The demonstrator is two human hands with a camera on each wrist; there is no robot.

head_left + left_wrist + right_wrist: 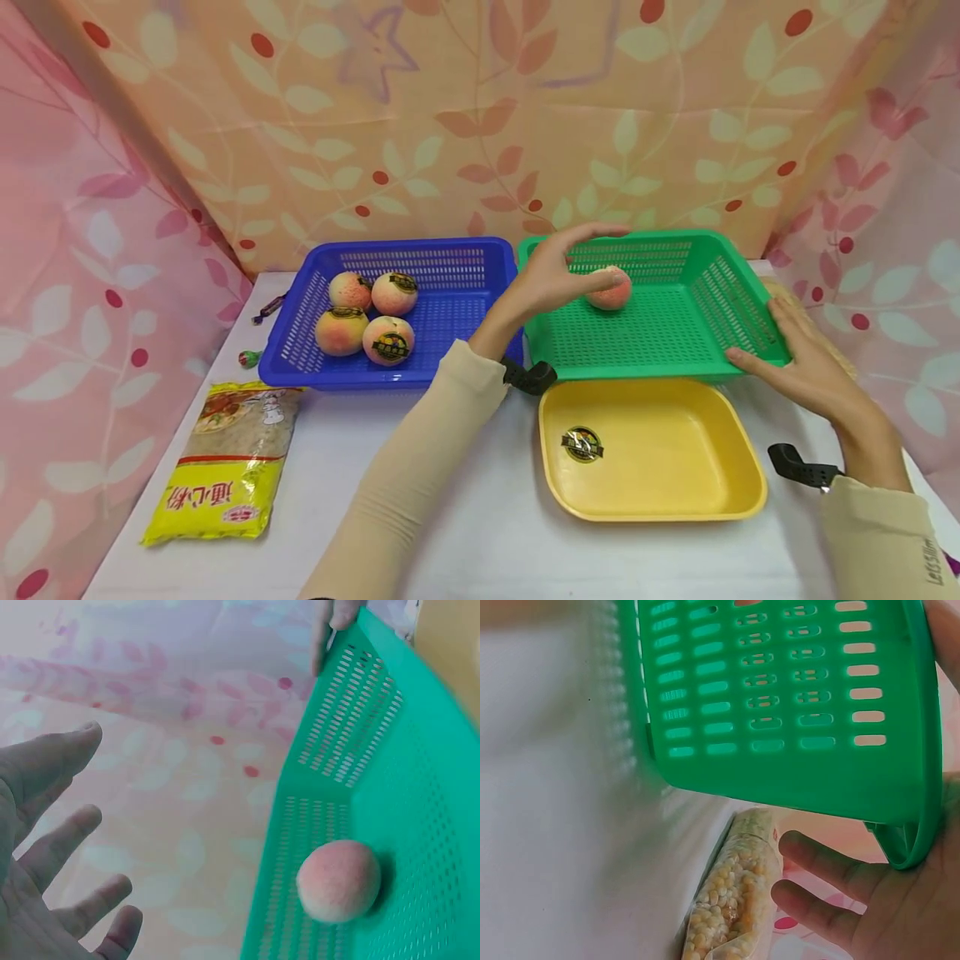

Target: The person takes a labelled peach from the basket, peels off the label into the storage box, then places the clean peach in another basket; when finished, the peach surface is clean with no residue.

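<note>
On the bag by the worktop's left edge I read 通心粉 in big red characters. The right sleeve carries "Let's Slim". Dark badges on the peaches and inside the yellow tray's left edge are too small to read.

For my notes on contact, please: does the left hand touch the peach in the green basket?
Apart. The left wrist view shows a plain gap between the left hand and the peach, which lies in the green basket.
</note>
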